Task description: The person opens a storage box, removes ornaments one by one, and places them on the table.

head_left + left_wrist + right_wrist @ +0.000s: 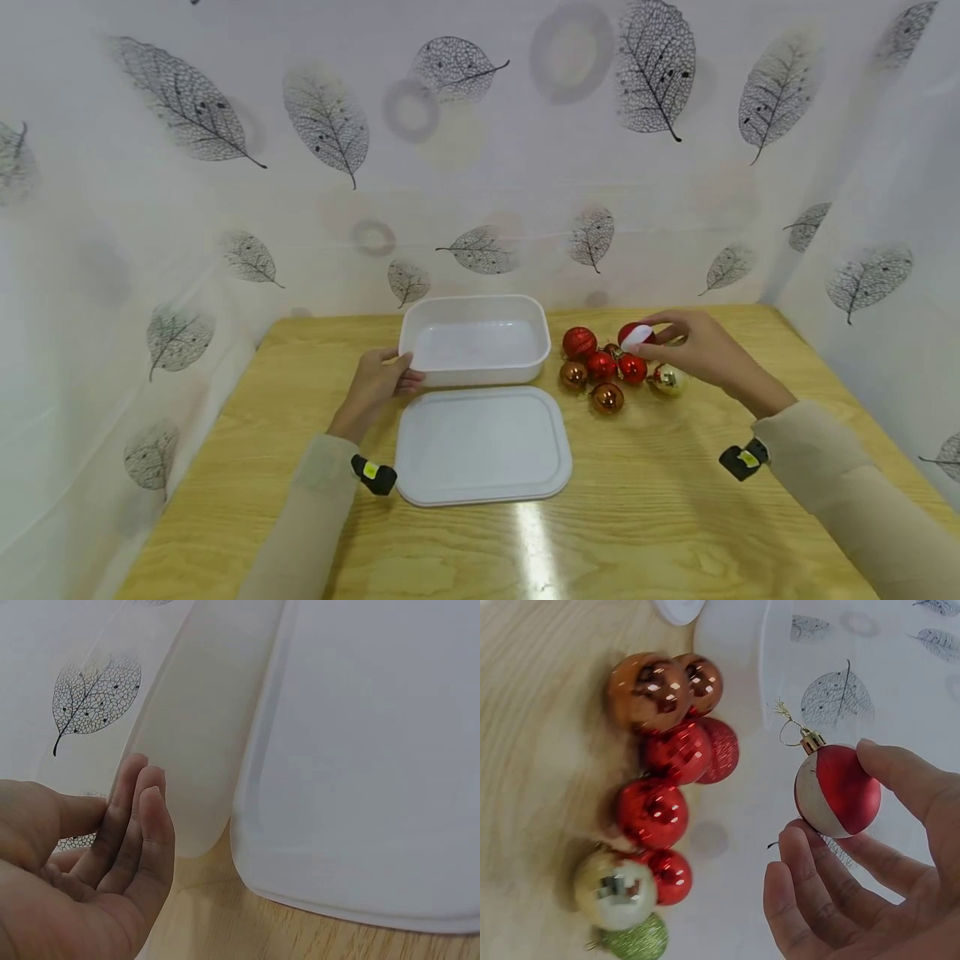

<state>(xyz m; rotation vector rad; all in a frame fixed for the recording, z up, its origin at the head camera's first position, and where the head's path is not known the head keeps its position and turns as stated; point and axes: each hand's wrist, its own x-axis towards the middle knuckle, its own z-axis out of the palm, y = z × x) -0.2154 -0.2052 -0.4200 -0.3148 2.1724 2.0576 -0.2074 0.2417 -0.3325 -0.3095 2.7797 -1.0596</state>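
Observation:
My left hand point(375, 383) pinches the near-left corner of a white plastic container point(480, 376); in the left wrist view its thumb and fingers meet at the rim. The container stands at the back of the table, with no contents visible. Flat on the wood in front of it lies its white lid point(483, 446). Above a cluster of baubles, my right hand point(697, 346) holds a red and white Christmas bauble point(840, 791) between thumb and fingertips. That bauble's gold cap and loop point away from the palm.
Several shiny baubles sit right of the container: red ones point(601, 365), copper ones point(607, 398) and a pale gold one point(667, 380). A glittery green bauble point(636, 939) shows in the right wrist view. Leaf-printed curtain point(480, 183) surrounds the wooden table point(645, 500) behind and at both sides.

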